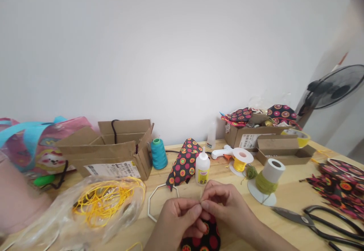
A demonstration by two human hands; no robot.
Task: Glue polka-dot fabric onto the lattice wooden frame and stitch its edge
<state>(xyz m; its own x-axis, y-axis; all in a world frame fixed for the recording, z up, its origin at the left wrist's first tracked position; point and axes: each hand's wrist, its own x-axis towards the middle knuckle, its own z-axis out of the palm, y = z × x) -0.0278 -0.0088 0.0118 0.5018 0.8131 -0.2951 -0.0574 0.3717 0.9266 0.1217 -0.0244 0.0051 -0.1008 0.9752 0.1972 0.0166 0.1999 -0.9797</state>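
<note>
My left hand (180,220) and my right hand (220,203) meet at the fingertips in the lower middle, both pinched closed. What lies between the fingertips is too small to make out. Under the hands is a black fabric piece (209,236) with red and orange round patterns, partly covered by my left fingers. A white octagonal frame (151,201) lies just left of my left hand. Behind the hands stands a white glue bottle (202,169), with more patterned fabric (186,162) beside it.
Black scissors (309,220) and green cord on a spool (266,182) are at right. A bag of yellow cord (105,201) and an open cardboard box (110,154) sit left. A teal thread cone (159,154) and a white glue gun (223,152) stand farther back.
</note>
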